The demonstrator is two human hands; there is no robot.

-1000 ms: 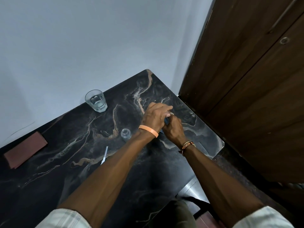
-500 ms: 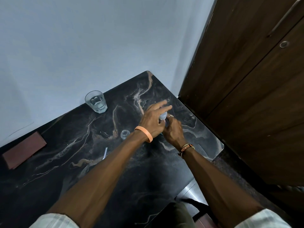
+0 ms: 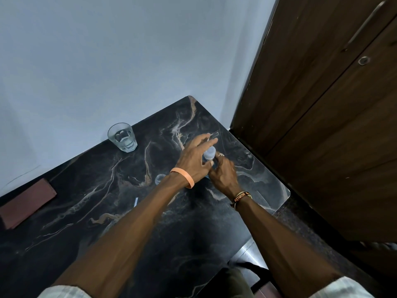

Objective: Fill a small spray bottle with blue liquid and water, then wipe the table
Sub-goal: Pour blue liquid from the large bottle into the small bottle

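On the black marble table (image 3: 107, 211), near its right edge, my right hand (image 3: 223, 175) grips a bottle of blue liquid, whose body is mostly hidden. Its pale cap (image 3: 209, 152) shows between my hands. My left hand (image 3: 193, 160), with an orange wristband, pinches the cap between thumb and forefinger, the other fingers stretched out above it. A small clear bottle (image 3: 160, 178) stands open just left of my left wrist. A glass of water (image 3: 122, 137) stands by the wall. A brown cloth (image 3: 25, 203) lies at the far left.
A thin white and blue tube (image 3: 135, 202) lies on the table left of my left forearm. A dark wooden cupboard (image 3: 322, 125) rises close to the table's right edge. A pale wall (image 3: 129, 61) runs behind the table.
My left hand's fingers have uncurled from over the cap and stretched out, so the pale cap now shows. My right hand has stayed on the bottle.
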